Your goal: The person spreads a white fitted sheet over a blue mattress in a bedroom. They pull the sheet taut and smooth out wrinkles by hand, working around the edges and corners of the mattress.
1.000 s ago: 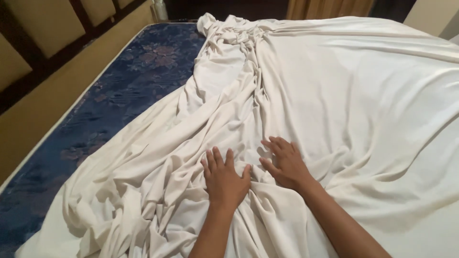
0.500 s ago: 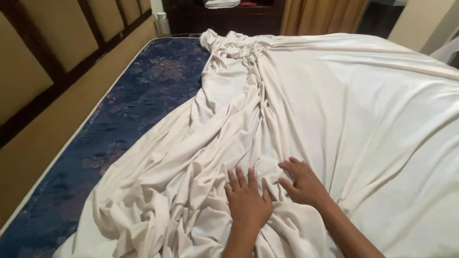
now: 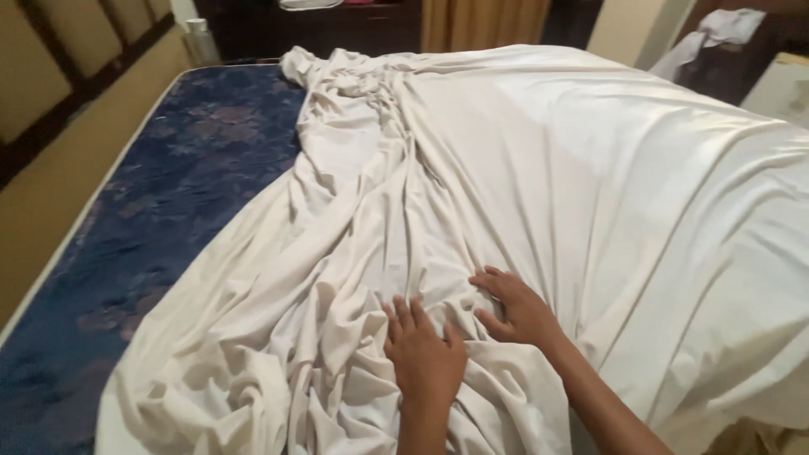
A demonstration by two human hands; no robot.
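A large cream bedsheet (image 3: 539, 177) lies bunched and wrinkled across a mattress with a dark blue flowered cover (image 3: 177, 185). My left hand (image 3: 424, 350) rests flat on the crumpled folds near the bottom middle, fingers spread. My right hand (image 3: 516, 305) lies just to its right, palm down on the sheet, fingers apart and pointing left. Neither hand grips the cloth. The sheet's right part is spread smoother over the bed; its left part is gathered into long folds running to the far corner.
A tan padded headboard (image 3: 59, 109) with dark wooden bars runs along the left. Dark furniture (image 3: 337, 25) and a curtain (image 3: 480, 21) stand beyond the bed. A pale cloth (image 3: 708, 38) hangs at the top right.
Both hands have slid a little to the right on the sheet, staying flat. The camera view has shifted, showing more of the bed's right side.
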